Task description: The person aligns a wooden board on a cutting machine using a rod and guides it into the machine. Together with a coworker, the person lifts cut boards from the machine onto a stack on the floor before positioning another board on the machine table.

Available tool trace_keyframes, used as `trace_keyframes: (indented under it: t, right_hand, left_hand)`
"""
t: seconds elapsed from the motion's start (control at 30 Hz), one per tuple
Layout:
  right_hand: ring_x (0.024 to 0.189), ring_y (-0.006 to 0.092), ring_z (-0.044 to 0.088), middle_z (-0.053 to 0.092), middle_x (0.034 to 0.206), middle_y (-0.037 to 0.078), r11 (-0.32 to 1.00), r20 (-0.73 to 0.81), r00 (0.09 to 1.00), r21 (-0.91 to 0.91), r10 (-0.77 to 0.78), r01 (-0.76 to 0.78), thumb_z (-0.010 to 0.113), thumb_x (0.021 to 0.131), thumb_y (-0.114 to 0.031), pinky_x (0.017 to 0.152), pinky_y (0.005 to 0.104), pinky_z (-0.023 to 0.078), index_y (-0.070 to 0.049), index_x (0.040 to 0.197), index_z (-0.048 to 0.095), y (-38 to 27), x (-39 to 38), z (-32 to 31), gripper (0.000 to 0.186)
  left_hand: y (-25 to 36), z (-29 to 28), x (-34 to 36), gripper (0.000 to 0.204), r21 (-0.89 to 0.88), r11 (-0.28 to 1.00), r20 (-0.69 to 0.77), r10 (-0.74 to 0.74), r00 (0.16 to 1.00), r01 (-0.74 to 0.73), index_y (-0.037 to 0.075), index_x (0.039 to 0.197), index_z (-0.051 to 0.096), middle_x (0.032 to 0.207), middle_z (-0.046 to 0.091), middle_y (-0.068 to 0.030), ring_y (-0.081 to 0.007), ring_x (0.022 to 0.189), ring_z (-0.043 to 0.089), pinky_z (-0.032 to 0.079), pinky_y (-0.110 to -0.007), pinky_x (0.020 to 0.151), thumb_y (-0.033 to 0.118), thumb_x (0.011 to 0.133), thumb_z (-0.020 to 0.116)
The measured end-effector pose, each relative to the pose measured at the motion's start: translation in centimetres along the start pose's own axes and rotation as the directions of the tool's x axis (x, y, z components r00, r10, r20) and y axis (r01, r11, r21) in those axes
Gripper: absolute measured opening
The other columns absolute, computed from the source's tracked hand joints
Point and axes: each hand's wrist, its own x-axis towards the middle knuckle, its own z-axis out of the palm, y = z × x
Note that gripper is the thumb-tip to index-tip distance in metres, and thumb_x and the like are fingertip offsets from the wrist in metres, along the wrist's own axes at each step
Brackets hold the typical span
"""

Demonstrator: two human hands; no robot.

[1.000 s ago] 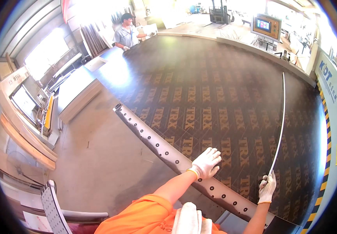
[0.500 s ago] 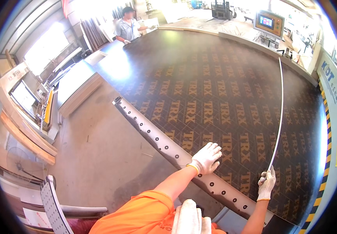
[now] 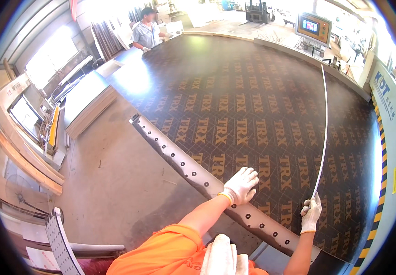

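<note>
A large dark panel (image 3: 184, 133) printed with repeated yellow lettering spreads before me. My left hand (image 3: 241, 185), in a white knit glove, lies flat on its near edge, fingers stretched out. Beside it runs a pale metal rail (image 3: 206, 184) dotted with round holes. To the right, my gloved right hand (image 3: 311, 214) is closed around the lower end of a long, thin white rod (image 3: 326, 123). This rod reaches away over the panel toward its far right side. White glove-like fingers (image 3: 225, 256) show against my orange shirt at the bottom; what they belong to is unclear.
A person (image 3: 145, 32) in grey stands at the panel's far left corner. A control screen box (image 3: 314, 27) rises at the far right, with a forklift (image 3: 258, 13) behind. Stacked boards (image 3: 90, 112) stand left. A machine side with striped edging (image 3: 377, 201) borders the right.
The view has shifted slightly, so most things sit a little farther left. Both hands keep nearly the same places, the right one still gripping the rod.
</note>
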Motion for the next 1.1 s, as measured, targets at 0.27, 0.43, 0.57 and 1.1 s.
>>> trace_keyframes:
  t: [0.27, 0.43, 0.57, 1.1]
  right_hand:
    - [0.045, 0.0050, 0.043, 0.055, 0.070, -0.001, 0.995, 0.022, 0.999, -0.084, -0.047, 0.048, 0.051, 0.109, -0.012, 0.038, 0.0232, 0.037, -0.006, 0.157, 0.047, 0.4, -1.9, -0.2, 0.049]
    - [0.040, 0.0066, 0.040, 0.048, 0.063, -0.003, 0.976, -0.027, 0.999, -0.217, -0.036, 0.030, 0.056, 0.106, -0.015, 0.035, 0.0251, 0.034, -0.003, 0.146, 0.055, 1.3, -6.3, -3.3, 0.041]
    - [0.037, 0.0081, 0.038, 0.049, 0.062, -0.001, 0.943, -0.055, 0.996, -0.329, -0.075, 0.053, 0.058, 0.105, -0.015, 0.033, 0.0266, 0.033, -0.001, 0.141, 0.057, 3.3, -8.6, -8.8, 0.039]
    - [0.037, 0.0116, 0.049, 0.060, 0.061, 0.006, 0.987, -0.122, 0.992, -0.158, -0.033, 0.013, 0.065, 0.104, -0.019, 0.033, 0.0295, 0.036, -0.001, 0.123, 0.066, 2.2, -9.6, -9.5, 0.026]
  left_hand:
    - [0.1, -0.9, 0.6, 0.057, 0.064, 0.998, 0.107, -0.037, 0.994, 0.030, 0.001, 0.142, 0.061, 0.157, 0.051, -0.0238, -0.0428, 0.151, 0.040, 0.022, -0.058, 0.129, 0.035, 0.097, 0.063]
    - [0.2, -0.5, 0.6, 0.057, 0.076, 0.996, 0.100, -0.051, 0.994, 0.043, 0.002, 0.143, 0.061, 0.159, 0.050, -0.0228, -0.0420, 0.152, 0.039, 0.021, -0.057, 0.130, 0.037, 0.098, 0.061]
    - [0.4, -0.9, 0.2, 0.057, 0.098, 0.993, 0.096, -0.075, 0.993, 0.065, 0.002, 0.144, 0.061, 0.158, 0.051, -0.0221, -0.0412, 0.152, 0.040, 0.021, -0.055, 0.130, 0.036, 0.098, 0.061]
    - [2.3, -0.7, 0.6, 0.068, 0.083, 0.992, 0.061, 0.086, 0.994, -0.091, -0.003, 0.137, 0.061, 0.149, 0.055, -0.0280, -0.0490, 0.145, 0.044, 0.029, -0.059, 0.125, 0.043, 0.088, 0.073]
